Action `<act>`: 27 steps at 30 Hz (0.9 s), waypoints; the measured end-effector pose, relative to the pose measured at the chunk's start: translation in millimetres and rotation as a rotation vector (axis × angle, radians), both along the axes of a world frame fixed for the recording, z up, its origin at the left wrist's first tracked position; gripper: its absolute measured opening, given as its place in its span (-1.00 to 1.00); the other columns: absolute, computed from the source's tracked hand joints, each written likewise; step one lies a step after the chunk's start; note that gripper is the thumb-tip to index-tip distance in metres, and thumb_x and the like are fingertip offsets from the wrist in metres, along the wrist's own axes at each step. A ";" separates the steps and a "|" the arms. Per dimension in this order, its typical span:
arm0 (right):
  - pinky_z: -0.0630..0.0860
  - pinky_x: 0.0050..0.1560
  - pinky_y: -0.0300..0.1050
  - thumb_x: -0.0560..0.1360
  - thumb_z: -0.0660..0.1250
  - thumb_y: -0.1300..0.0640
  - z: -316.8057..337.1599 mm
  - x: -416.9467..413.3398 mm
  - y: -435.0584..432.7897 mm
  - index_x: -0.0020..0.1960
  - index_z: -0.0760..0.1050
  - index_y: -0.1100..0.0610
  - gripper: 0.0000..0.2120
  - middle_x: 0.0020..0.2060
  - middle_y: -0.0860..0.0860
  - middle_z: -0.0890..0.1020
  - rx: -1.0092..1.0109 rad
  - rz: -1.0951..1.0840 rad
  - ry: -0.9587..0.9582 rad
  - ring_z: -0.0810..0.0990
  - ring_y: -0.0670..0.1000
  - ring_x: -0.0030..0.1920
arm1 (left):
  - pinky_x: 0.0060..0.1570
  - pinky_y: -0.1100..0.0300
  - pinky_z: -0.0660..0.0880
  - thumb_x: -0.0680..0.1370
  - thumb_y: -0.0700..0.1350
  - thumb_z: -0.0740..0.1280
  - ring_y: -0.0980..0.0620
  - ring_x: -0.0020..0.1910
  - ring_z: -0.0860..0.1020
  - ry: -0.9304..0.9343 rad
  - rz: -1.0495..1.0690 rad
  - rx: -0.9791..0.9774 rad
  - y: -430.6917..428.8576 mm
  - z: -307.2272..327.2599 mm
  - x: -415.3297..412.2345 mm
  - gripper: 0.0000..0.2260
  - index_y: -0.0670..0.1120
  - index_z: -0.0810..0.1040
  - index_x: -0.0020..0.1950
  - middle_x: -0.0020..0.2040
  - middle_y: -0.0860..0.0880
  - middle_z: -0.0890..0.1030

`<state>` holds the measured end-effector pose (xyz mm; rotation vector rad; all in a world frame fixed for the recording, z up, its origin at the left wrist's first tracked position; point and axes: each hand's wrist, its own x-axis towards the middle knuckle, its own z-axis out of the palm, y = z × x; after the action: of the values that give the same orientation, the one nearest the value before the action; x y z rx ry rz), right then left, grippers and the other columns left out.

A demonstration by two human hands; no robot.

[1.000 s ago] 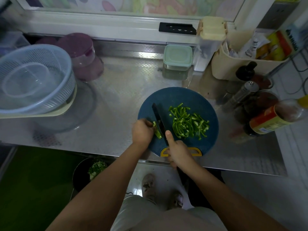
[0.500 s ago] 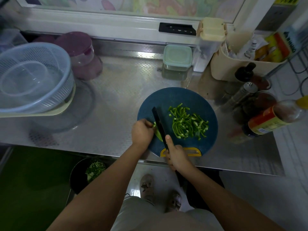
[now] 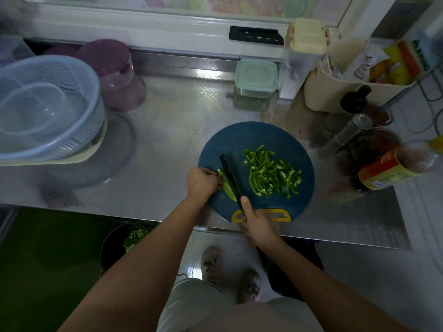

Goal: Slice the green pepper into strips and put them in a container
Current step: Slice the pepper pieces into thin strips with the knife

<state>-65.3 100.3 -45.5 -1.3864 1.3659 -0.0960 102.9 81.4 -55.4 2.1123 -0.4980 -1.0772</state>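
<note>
**Pepper slicing at the blue board**

The steel bench (image 3: 167, 140) carries a round blue cutting board (image 3: 239, 140) with a heap of cut strips (image 3: 271, 176) on its right half. The right hand (image 3: 257, 226) grips the black knife (image 3: 229, 174), one finger laid along the spine. The left hand (image 3: 201, 182) pinches the uncut pepper piece (image 3: 226, 188) with curled fingers, just left of the blade. Best to keep those fingertips tucked back, the blade upright and each cut narrow to match the heap.

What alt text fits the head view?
Seen from above, a person's left hand pins a green pepper piece on a round blue cutting board while the right hand holds a black knife against it. Cut strips lie piled on the board right of the blade.
</note>
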 end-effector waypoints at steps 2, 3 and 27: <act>0.14 -0.41 -0.11 0.55 -0.03 -0.31 -3.1 -0.6 0.4 -0.51 0.13 0.08 -0.39 -0.61 -0.02 0.22 -0.014 0.010 0.000 0.21 -0.06 -0.59 | -0.14 0.05 0.62 0.42 -0.31 0.40 -0.03 -0.42 0.56 0.065 0.012 0.048 -3.6 2.0 2.6 -0.85 -0.17 0.57 -0.35 -0.39 -0.14 0.59; 0.14 -0.41 -0.11 0.55 -0.02 -0.31 -3.7 -0.9 0.1 -0.51 0.13 0.08 -0.39 -0.63 -0.04 0.21 -0.022 0.018 0.008 0.21 -0.06 -0.59 | -0.17 0.08 0.62 0.43 -0.31 0.41 -0.02 -0.43 0.56 0.090 0.018 0.074 -5.3 3.2 3.9 -0.86 -0.20 0.58 -0.34 -0.41 -0.14 0.59; 0.21 -0.37 -0.09 0.58 -0.01 -0.24 -2.6 -0.3 -5.8 -0.50 0.18 0.14 -0.39 -0.56 0.04 0.33 -0.065 0.091 0.049 0.34 0.00 -0.48 | -0.55 0.27 0.51 0.60 -0.32 0.16 0.08 -0.66 0.51 0.266 -0.092 0.271 -24.1 20.3 14.6 -0.68 -0.28 0.47 -0.36 -0.65 -0.09 0.50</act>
<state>-65.6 94.4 -48.0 -1.5123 1.3479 -0.0469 117.5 57.3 -35.1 2.1443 -0.3371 -1.5264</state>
